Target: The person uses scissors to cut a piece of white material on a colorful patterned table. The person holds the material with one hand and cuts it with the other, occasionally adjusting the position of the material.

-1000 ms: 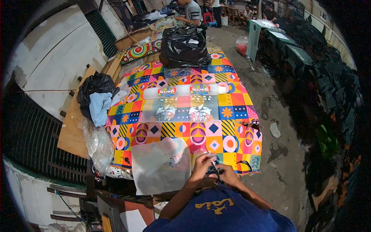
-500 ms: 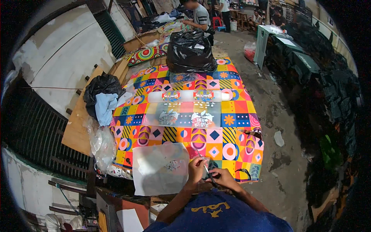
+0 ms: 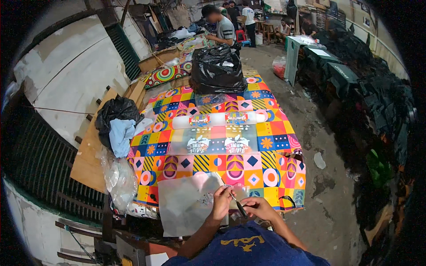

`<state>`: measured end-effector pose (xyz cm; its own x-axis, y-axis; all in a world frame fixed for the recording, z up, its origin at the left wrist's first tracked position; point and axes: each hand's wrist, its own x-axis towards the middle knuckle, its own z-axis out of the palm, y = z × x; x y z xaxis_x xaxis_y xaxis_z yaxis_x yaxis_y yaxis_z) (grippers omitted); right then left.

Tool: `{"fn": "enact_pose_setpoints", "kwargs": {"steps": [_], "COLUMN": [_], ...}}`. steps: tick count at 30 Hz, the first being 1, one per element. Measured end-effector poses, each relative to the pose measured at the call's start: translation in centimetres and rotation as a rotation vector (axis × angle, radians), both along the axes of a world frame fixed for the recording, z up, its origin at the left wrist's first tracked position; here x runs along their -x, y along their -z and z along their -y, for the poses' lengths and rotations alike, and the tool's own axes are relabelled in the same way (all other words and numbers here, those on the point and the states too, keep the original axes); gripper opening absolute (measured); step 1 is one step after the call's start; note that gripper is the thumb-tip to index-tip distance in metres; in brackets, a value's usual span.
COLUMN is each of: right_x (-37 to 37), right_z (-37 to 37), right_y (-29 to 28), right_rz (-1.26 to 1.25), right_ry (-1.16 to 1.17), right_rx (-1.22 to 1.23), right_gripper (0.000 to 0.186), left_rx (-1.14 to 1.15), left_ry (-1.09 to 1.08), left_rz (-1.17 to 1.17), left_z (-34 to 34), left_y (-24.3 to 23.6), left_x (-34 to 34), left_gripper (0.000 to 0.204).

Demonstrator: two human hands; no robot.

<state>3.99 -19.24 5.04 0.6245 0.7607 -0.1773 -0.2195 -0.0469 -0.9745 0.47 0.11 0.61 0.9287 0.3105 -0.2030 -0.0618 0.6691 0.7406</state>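
Note:
My right hand (image 3: 258, 208) is closed around the dark handle of what looks like a pair of scissors (image 3: 240, 207). The metal blades point up and left toward my other hand. Fingertips of my left hand (image 3: 221, 203) pinch a small printed piece of clear film (image 3: 227, 186) at the blade tips. Beside that hand lies a translucent sheet (image 3: 177, 204) with a cluster of small printed scraps (image 3: 205, 199) on it. Further up, a clear film with white printed designs (image 3: 215, 144) extends from a white roll (image 3: 217, 119).
A bright patterned cloth (image 3: 266, 179) covers the table. A black plastic bag (image 3: 217, 71) stands at its far end. On the left are another black bag (image 3: 117, 113), a light blue cloth (image 3: 120, 135) and clear plastic (image 3: 120, 179). A person (image 3: 224, 31) works beyond.
My view has shifted slightly, so the table sits lower. Both hands have moved a little left over the sheet's edge, still holding the scissors and the film piece.

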Motion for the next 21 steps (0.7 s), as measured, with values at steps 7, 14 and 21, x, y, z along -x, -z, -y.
{"fn": "enact_pose_setpoints", "kwargs": {"steps": [7,14,21], "right_x": [1.4,1.4,0.5], "right_z": [-1.7,-3.3,-3.2], "right_y": [-0.5,2.1,0.2], "right_rz": [-0.052,0.207,0.139], "right_ry": [-0.023,-0.108,-0.094], "right_rx": [0.059,0.010,-0.036], "right_gripper": [0.042,0.049,0.049], "left_rx": [-0.104,-0.181,-0.058], "left_ry": [0.062,0.226,0.135], "left_rz": [0.109,0.069,0.149], "left_z": [-0.1,-0.8,-2.3], "left_y": [-2.8,-6.7,-6.7], "left_x": [0.8,1.9,1.7], "left_gripper": [0.009,0.014,0.007]}}
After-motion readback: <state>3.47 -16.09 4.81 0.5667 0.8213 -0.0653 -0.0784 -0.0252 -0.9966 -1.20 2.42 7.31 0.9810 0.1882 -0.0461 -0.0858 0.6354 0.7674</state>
